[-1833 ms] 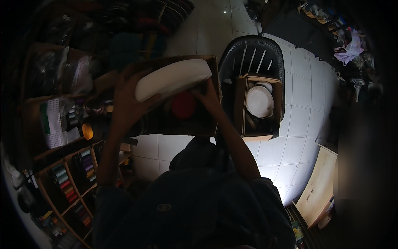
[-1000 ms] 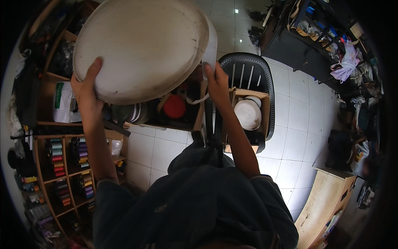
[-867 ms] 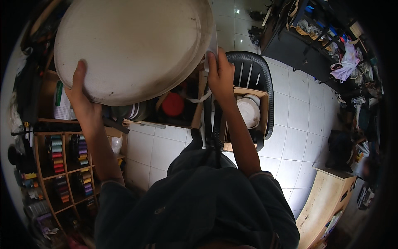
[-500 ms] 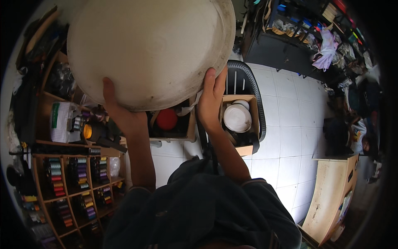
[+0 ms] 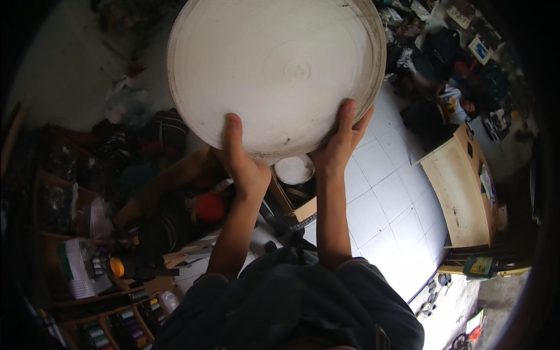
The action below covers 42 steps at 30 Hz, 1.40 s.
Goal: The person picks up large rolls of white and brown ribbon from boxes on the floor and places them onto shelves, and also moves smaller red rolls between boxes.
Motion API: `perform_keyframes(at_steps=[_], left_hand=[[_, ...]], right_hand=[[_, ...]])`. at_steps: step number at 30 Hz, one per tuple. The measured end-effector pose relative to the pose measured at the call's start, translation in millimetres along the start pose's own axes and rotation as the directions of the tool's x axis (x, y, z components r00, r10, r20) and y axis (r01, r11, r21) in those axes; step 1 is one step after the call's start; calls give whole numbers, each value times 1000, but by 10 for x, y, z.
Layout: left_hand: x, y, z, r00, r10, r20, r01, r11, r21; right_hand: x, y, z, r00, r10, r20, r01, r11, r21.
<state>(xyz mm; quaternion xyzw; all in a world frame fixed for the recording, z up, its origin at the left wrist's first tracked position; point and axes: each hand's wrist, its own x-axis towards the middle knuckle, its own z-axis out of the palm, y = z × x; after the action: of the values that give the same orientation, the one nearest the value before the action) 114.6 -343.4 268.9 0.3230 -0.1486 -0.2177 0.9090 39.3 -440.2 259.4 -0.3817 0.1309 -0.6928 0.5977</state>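
A large off-white roll of webbing, wound flat in faint concentric rings, is held up in front of me. Its lower left rim rests in my left hand, with the thumb on the face and the fingers hidden behind. My right hand grips the lower right rim the same way. Below it, a cardboard box stands in a black plastic basket and contains a smaller white roll. A round red thing lies left of my left forearm.
Shelves with thread spools stand at the lower left, a yellow-ended dark thing above them. A wooden cabinet is on the right, over white floor tiles. Bags and other clutter are heaped at the far right.
My view has turned to the right. The roll of webbing has shifted right in the picture, still in both hands, and now partly covers the basket and box.
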Motion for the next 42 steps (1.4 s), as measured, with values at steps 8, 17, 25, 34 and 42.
perform_keyframes(at_steps=[8, 17, 25, 34, 42], left_hand=[[-178, -628, 350, 707, -117, 698, 12, 988, 154], [-143, -1005, 1538, 309, -352, 884, -154, 898, 411], [-815, -2073, 2014, 555, -268, 788, -154, 897, 414], [-814, -2566, 2617, 374, -400, 836, -80, 885, 459], [-522, -2857, 3643, -7, -583, 813, -682, 597, 422]], right_hand=[[484, -892, -1099, 953, -272, -129, 238, 943, -232], [799, -1701, -2493, 916, -348, -199, 229, 863, -451], [1409, -2349, -3381, 945, -315, -93, 196, 769, -608], [2047, -2766, -3953, 965, -259, 44, 224, 725, -651], [2512, -2620, -3801, 944, -55, 325, 284, 632, -721]])
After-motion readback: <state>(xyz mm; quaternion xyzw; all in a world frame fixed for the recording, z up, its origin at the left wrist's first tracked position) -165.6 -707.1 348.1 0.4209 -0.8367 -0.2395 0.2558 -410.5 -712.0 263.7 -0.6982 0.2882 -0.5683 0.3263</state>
